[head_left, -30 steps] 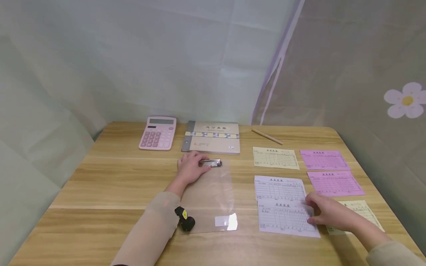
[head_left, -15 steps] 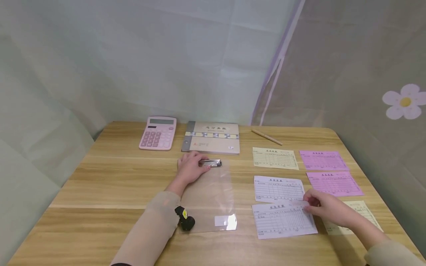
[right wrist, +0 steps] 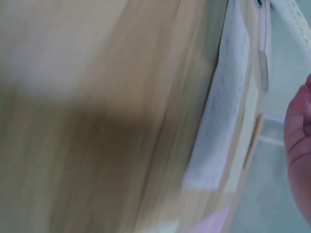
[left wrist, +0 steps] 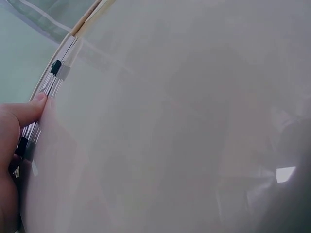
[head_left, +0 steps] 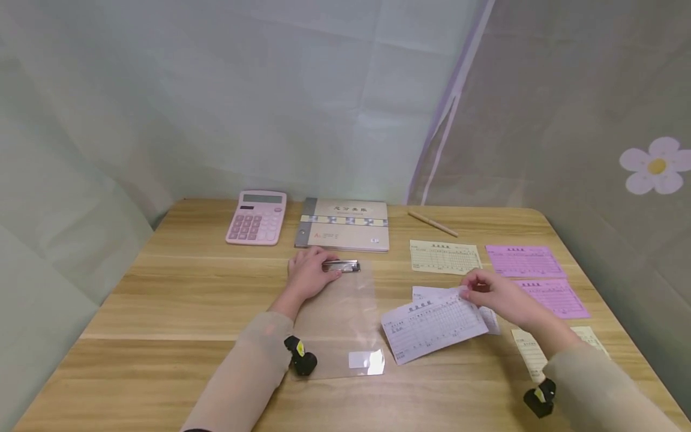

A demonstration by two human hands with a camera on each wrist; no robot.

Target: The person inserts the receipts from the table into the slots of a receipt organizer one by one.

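Note:
My left hand (head_left: 310, 271) grips the top of a transparent clipboard (head_left: 335, 324), its thumb on the metal clip (head_left: 345, 266). The left wrist view shows the thumb (left wrist: 29, 111) pressing that clip between its two dark ends. My right hand (head_left: 499, 298) pinches a white printed receipt slip (head_left: 434, 327) by its upper right corner, lifted and tilted. A second white slip (head_left: 491, 318) lies partly hidden behind it on the table; in the right wrist view this slip (right wrist: 221, 107) lies flat. The held slip's lower left corner is close to the clipboard's right edge.
Two pink slips (head_left: 523, 261) and a yellow slip (head_left: 445, 257) lie at the right; another yellow slip (head_left: 531, 351) is partly under the right forearm. A pink calculator (head_left: 256, 217), an account book (head_left: 345, 225) and a thin wooden stick (head_left: 432, 223) lie along the back edge.
My right hand has lifted the front white slip and carried it left and away from me, across the other white slip. The left hand stays on the clipboard's clip.

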